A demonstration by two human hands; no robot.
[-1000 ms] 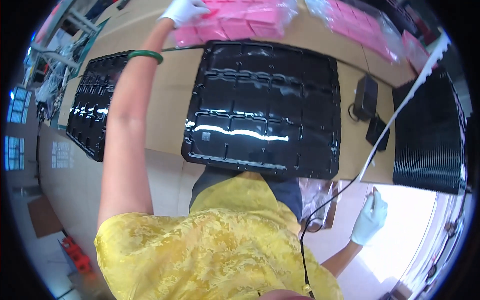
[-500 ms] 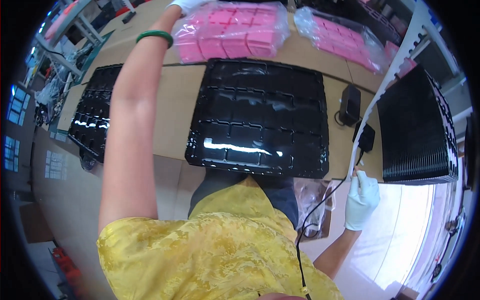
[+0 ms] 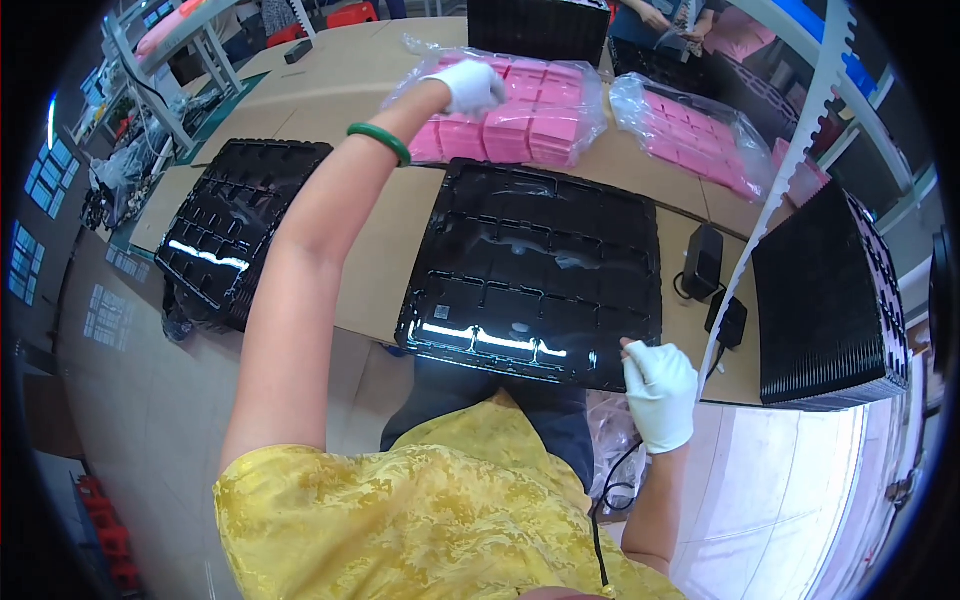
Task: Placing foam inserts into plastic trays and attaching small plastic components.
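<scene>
My left hand (image 3: pixel 468 88), in a white glove, is over the left part of the pink foam blocks (image 3: pixel 535 125) in a clear plastic bag. Its fingers are curled; what they hold, if anything, is hidden. A shiny black plastic tray (image 3: pixel 540 245) with moulded compartments lies before me, its near edge by my lap. At the tray's near right corner, my gloved right hand (image 3: pixel 662 398) pinches the rim, fingertips together.
Another black tray (image 3: pixel 235 215) lies at the left. A tall stack of black trays (image 3: pixel 825 300) stands at the right, behind a white notched strip (image 3: pixel 770 230). Near it sit black power adapters (image 3: pixel 703 258). A second bag of pink foam (image 3: pixel 690 140) lies farther back; another person's hands (image 3: pixel 655 18) show beyond.
My right hand has moved from beside the white strip to the tray's near right corner. My left hand has come back from the bag's far left edge onto the foam. The view has shifted.
</scene>
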